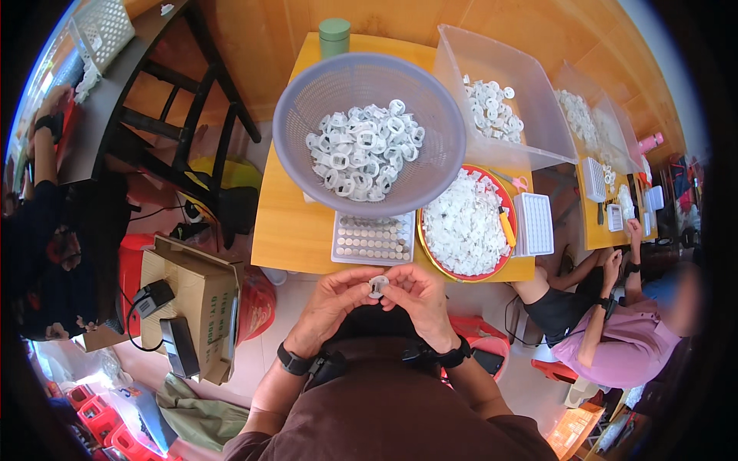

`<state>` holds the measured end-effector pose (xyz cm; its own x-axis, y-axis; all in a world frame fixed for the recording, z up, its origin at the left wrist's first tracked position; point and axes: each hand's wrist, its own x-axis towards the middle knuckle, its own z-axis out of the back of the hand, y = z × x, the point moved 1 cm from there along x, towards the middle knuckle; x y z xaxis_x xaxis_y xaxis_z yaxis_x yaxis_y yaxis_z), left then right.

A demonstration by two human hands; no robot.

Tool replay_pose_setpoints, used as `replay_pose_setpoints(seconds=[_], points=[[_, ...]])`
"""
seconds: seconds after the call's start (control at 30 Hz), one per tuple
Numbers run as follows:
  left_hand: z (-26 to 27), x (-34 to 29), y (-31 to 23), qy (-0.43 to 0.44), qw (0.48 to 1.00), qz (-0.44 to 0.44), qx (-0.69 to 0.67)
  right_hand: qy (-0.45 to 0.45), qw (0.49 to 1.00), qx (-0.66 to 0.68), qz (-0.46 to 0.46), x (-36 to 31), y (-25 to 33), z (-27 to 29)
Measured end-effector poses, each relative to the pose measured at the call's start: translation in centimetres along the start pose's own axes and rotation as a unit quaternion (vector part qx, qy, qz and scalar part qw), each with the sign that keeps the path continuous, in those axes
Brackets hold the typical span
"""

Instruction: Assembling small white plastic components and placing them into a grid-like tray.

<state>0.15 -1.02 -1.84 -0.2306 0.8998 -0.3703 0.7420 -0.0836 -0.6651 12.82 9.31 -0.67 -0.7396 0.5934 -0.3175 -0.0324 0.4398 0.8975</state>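
Between my fingertips, in front of the table's near edge, is a small round white plastic part [377, 286] with a dark slot or gap in its middle. My left hand [336, 301] pinches it from the left, and my right hand [419, 298] grips its other side. Just beyond my hands, a white tray [335, 250] holds rows of small round tan pieces. Behind that, a grey-purple plastic basket [296, 146] contains a heap of white ring-shaped parts [365, 150]. A red-rimmed round tray [425, 257] to its right is piled with small white pieces [465, 223].
On the wooden table [280, 238] also stand a green canister [334, 37], a clear bin [538, 115], a white grid tray [533, 223] and a yellow-handled tool [507, 228]. A cardboard box [219, 315] sits at left. People work at both sides, one in a pink shirt [615, 346].
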Motion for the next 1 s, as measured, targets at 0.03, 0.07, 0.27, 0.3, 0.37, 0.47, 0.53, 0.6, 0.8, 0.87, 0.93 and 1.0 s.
replay_pose_setpoints(seconds=[0.03,0.07,0.27,0.3,0.37,0.47,0.53,0.6,0.8,0.87,0.93,1.0], points=[[0.2,0.0,0.3,0.014,1.0,0.021,-0.011,0.0,1.0,0.0,-0.001,-0.2,-0.2,0.2],[0.5,0.1,0.6,0.014,1.0,0.021,-0.012,-0.002,1.0,-0.009,-0.004,-0.3,-0.3,0.3],[1.7,0.6,1.6,0.023,0.998,0.011,-0.051,-0.101,0.974,-0.185,0.085,1.2,-0.8,2.5],[1.8,0.6,1.5,0.018,0.997,0.007,-0.069,-0.152,0.93,-0.299,0.154,1.9,-0.6,2.8],[1.8,0.6,1.4,0.013,0.996,0.003,-0.087,-0.167,0.898,-0.363,0.184,2.5,0.2,2.8],[1.7,0.6,1.0,0.0,0.996,-0.012,-0.084,-0.165,0.866,-0.415,0.225,3.0,0.4,2.7],[1.8,0.6,0.9,-0.002,0.996,-0.02,-0.087,-0.168,0.852,-0.458,0.191,3.0,0.4,2.6],[1.7,0.6,0.9,-0.005,0.996,-0.021,-0.089,-0.172,0.847,-0.466,0.19,3.1,0.3,2.6],[1.7,0.7,0.8,0.007,0.993,-0.023,-0.112,-0.17,0.832,-0.499,0.176,3.6,0.5,2.5],[1.6,0.6,0.6,0.008,0.993,-0.023,-0.113,-0.168,0.828,-0.507,0.171,3.7,0.4,2.5],[1.4,0.6,0.5,0.003,0.993,-0.017,-0.119,-0.169,0.83,-0.501,0.174,3.7,0.4,2.6],[1.3,0.7,0.5,0.0,0.993,-0.017,-0.117,-0.167,0.85,-0.466,0.179,3.5,0.6,2.8]])
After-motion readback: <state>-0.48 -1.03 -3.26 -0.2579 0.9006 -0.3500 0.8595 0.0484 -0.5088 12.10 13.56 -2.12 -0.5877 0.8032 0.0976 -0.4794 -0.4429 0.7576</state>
